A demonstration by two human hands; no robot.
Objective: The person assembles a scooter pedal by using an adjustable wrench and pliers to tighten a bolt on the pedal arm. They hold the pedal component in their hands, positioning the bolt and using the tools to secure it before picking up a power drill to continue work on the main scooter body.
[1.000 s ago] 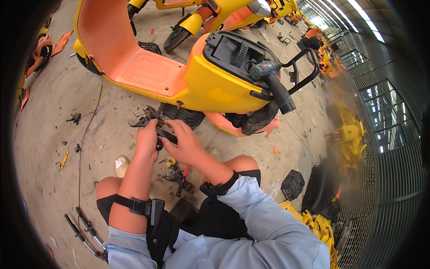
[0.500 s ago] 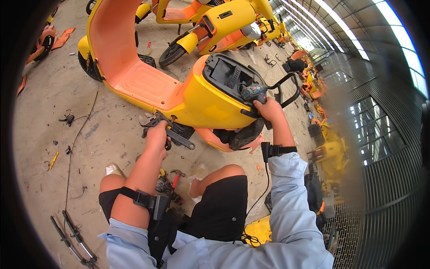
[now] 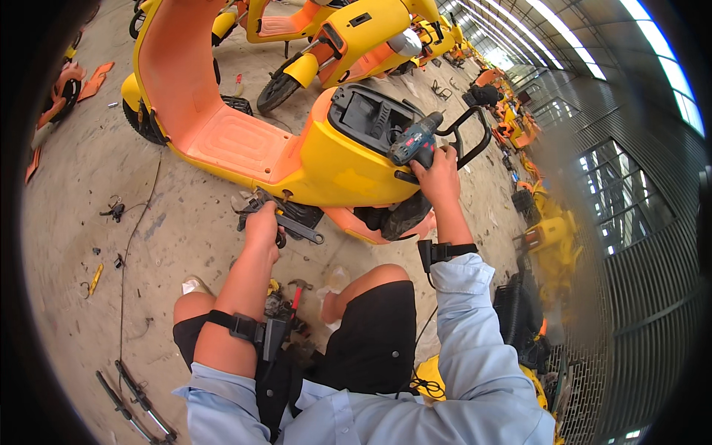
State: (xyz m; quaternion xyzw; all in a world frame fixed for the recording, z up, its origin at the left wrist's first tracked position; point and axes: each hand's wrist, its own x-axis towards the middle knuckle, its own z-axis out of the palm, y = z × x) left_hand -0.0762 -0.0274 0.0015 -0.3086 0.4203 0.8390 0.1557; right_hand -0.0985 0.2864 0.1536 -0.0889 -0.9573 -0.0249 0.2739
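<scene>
Drill (image 3: pixel 415 141) in blue and black sat in the right hand (image 3: pixel 437 174), fingers curled tight round its grip, up on the rear of the yellow scooter (image 3: pixel 334 159) beside the open seat well (image 3: pixel 371 115); held there, it seemed kept ready within reach of the bodywork rather than put down on the dusty floor. Closer in, the left hand (image 3: pixel 261 226) was closed over a black bracket (image 3: pixel 285 222) low at the scooter's side, just under the orange footboard (image 3: pixel 237 137), apparently steadying the loose piece against the frame (how firmly the fingers pinched it could not be told, since the back of the hand hid them). Between the bent knees lay a small clutter of hand tools (image 3: pixel 285 300), one with a red handle, near at hand. On the concrete (image 3: pixel 74 193) to the left were a thin cable (image 3: pixel 137 230), scattered bits of hardware and a pair of dark bars (image 3: pixel 133 397) by the person's hip. A black grab rail (image 3: pixel 475 133) curved round just beyond the drill and crowded that side. Farther off stood a second yellow scooter (image 3: pixel 348 37), then a long row of others (image 3: pixel 445 37) along the shed wall.
</scene>
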